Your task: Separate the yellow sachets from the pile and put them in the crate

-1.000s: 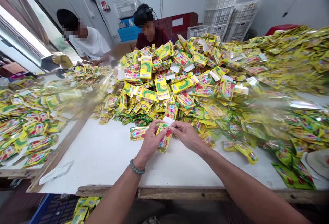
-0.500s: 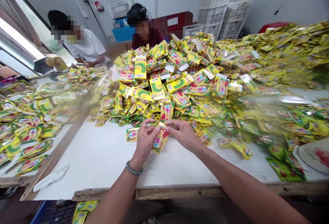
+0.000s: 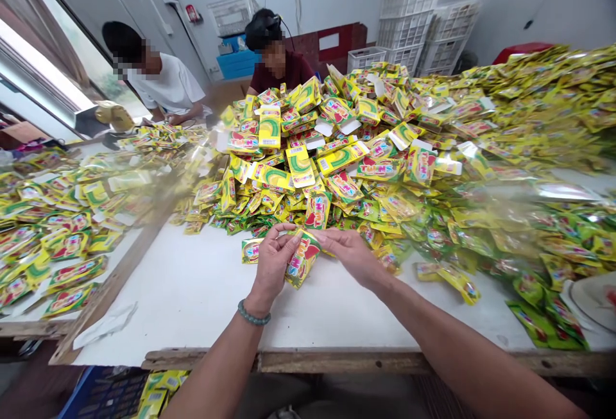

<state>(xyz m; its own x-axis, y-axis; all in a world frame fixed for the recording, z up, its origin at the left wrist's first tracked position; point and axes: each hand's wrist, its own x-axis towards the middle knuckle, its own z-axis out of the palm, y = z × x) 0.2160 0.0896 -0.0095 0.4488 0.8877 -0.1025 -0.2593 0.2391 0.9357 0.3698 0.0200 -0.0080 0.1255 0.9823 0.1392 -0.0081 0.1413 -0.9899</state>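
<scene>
1. Where the hands meet, the white table [image 3: 192, 310] is under them, its wooden edge nearer the wearer.
2. Heap of yellow-green boxes and packets [image 3: 327, 149]: straight beyond both hands, spreading right of them. Parts blurred.
3. White crates [image 3: 409, 27]: stacked by the wall, well beyond the right hand.
4. Two people, both well past the left hand: one in a white shirt [image 3: 168, 85], one in a maroon shirt [image 3: 298, 74], nearer the heap.
5. Blue basket [image 3: 106, 393]: below the table edge, left of the left forearm, yellow packs in it.
6. Left hand [image 3: 272, 265]: thumb and fingers closed on the held box's left side, thumb on top.
7. Right hand [image 3: 353, 253]: fingers bunched, nearly together, touching the box's far end. Tips partly hidden; can't tell if it's gripping or just pressing.
8. Held box [image 3: 303, 260]: between the hands, TWINS print up, slanted, near end pointing at the wearer. Can't tell if it touches the table.
9. Another yellow box [image 3: 250, 251]: on the table, just left of the left hand, partly covered by it.
10. Beaded bracelet [image 3: 253, 314]: around the left wrist.
</scene>
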